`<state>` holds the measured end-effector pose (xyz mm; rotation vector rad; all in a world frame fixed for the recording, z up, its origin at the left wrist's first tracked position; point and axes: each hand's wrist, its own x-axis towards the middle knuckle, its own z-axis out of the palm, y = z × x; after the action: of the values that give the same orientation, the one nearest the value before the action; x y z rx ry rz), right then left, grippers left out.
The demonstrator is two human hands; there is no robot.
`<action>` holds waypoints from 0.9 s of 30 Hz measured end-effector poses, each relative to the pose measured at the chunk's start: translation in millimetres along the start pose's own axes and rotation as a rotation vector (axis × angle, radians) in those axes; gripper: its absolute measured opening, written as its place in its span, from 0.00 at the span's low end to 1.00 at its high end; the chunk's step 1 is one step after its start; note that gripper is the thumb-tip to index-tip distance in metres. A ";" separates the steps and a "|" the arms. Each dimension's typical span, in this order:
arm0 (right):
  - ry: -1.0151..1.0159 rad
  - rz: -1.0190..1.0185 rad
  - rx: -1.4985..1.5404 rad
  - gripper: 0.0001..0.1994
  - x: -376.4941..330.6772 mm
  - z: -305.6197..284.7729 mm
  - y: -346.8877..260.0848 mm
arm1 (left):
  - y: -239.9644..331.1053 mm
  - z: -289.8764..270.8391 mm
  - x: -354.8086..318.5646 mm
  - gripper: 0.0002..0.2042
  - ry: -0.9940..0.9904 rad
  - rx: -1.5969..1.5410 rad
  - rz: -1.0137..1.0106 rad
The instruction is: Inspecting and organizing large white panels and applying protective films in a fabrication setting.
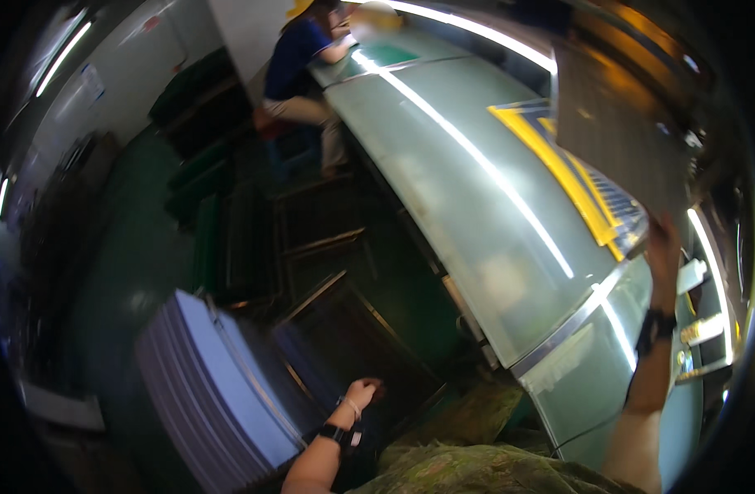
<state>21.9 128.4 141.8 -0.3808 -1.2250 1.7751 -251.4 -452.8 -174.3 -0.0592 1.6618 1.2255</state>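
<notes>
**Left hand [363,393] slack, right hand [663,251] at the dark panel [620,128]**

Just left of your left hand stands a pile of blue and purple sheets [229,362], not touched by it; how much of it is done or left, you can't tell. Your left arm comes up from below, bent, the hand hanging low with its fingers loosely curled — nothing shows in it. Beyond that hand are metal-edged frames [313,296]. Far ahead, between your two hands, a co-worker [295,66] sits at the far end of the desk [435,156].

Ahead and left of your right hand, a yellow-edged piece [554,169] lies on the desk, partly hidden by the panel. It looks laid out, but nothing marks it as finished, so the work seems midway. Your right arm reaches well forward over the desk, its hand raised to the panel's near end, right by the piece's near corner. It's blurred — you can't tell how far the fingers are closed, or whether they grip the panel or only touch it.
</notes>
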 end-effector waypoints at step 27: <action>0.500 0.591 -0.913 0.17 -182.5 -17.8 50.4 | -68.5 -87.5 91.8 0.16 0.691 0.643 -0.490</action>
<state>105.6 -14.2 48.0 -1.7409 -1.5685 1.3008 -316.6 -504.6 -292.0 -0.5031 2.3805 0.2592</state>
